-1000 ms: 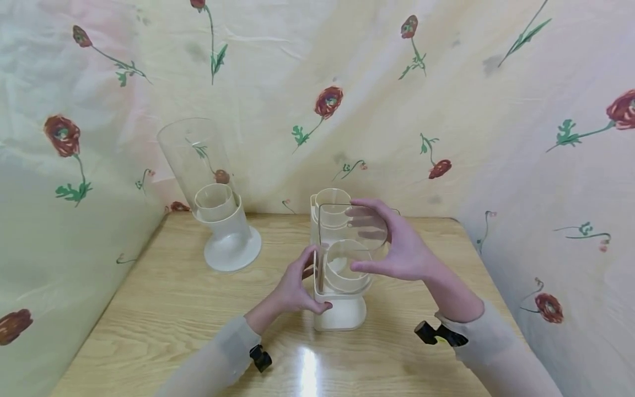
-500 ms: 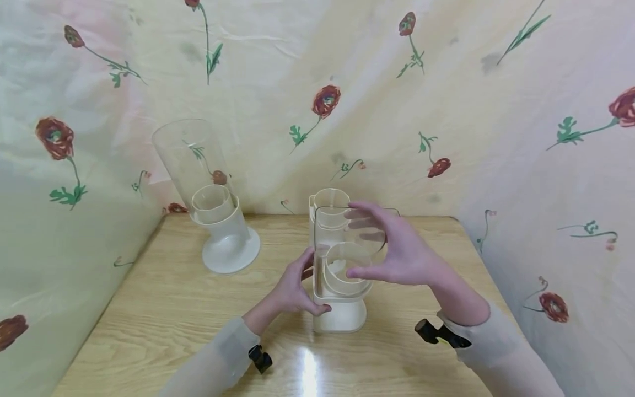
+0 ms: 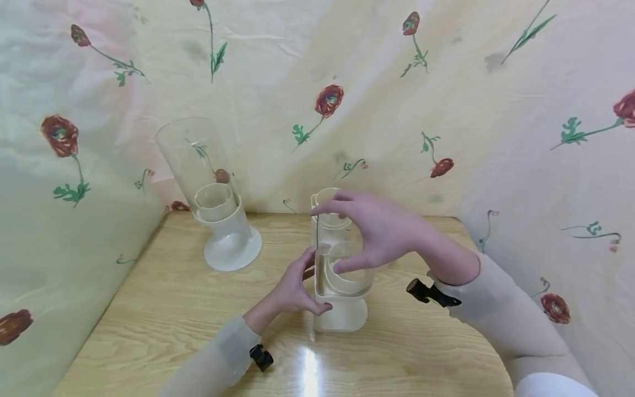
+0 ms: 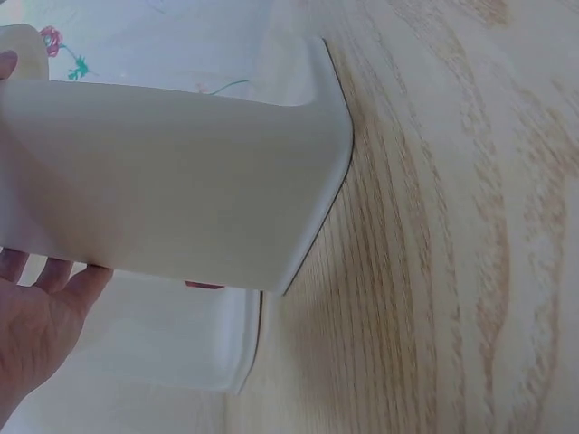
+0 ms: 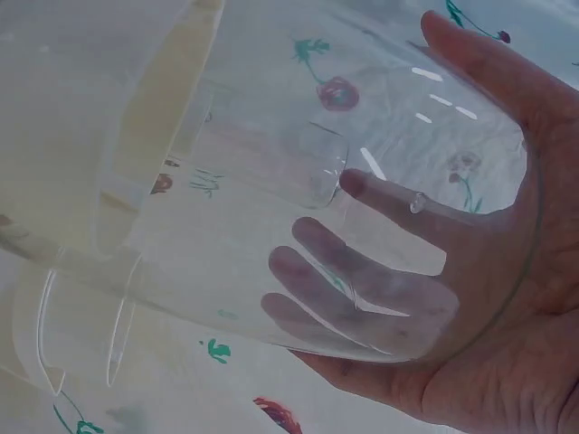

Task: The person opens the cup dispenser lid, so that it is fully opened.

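A white plastic stand [image 3: 342, 317] with a ring-shaped cup in its top stands upright at mid-table. My left hand [image 3: 294, 286] grips its left side, thumb on the front rim; in the left wrist view, that hand's fingers [image 4: 86, 287] lie along the white wall. A tall clear cover [image 3: 326, 251] rises from the stand's top. My right hand [image 3: 389, 234] spans the cover's upper end, thumb toward me and fingers across the far side. In the right wrist view, several fingers show through the clear wall [image 5: 235, 172].
Just behind is a second white stand [image 3: 333, 220] with a similar cup. At the back left, a round-based white stand [image 3: 230, 251] bears a clear cylinder [image 3: 193, 157]. Flowered cloth [image 3: 268, 110] hangs around the wooden table [image 3: 168, 309].
My right hand has moved left across the top of the clear cover, its fingertips now near the cover's left edge. The left hand keeps its place on the stand.
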Demonstrator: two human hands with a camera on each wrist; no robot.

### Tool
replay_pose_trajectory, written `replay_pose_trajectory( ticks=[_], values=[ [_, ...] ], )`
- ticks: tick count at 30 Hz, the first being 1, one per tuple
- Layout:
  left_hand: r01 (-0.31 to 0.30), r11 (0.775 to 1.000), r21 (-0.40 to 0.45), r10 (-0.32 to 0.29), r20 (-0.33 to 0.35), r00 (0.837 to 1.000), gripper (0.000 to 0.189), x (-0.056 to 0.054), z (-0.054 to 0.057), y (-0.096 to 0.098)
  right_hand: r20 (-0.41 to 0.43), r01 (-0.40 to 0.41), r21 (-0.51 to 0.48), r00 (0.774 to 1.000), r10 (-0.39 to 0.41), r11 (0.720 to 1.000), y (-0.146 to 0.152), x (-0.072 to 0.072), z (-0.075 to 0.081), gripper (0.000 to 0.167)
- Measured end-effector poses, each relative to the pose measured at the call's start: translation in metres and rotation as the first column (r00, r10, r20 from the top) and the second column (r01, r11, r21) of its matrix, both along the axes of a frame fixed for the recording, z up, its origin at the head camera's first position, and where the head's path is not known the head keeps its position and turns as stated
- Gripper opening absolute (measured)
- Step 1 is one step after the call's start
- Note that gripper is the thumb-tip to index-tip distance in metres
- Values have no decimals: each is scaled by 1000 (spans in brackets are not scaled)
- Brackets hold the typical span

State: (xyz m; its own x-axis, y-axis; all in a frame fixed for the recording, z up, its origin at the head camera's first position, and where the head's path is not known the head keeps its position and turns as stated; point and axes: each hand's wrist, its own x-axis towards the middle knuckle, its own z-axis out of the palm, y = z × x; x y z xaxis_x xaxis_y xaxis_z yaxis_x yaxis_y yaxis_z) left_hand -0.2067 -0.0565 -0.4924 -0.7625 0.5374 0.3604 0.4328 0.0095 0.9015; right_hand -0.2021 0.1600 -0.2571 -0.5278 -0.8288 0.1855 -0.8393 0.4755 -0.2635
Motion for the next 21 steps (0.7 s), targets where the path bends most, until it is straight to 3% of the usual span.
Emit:
replay_pose_trajectory(
  ticks=[14,21],
  values=[
    [28,1000,10,-28,21,999,122,-2,2,2,14,-28,27,1000,28,999,8,-6,4,83],
    [16,1000,4,-16,3,1000,122,-1,0,-1,-23,33,66,999,-32,997,-1,1,6,80]
  ],
)
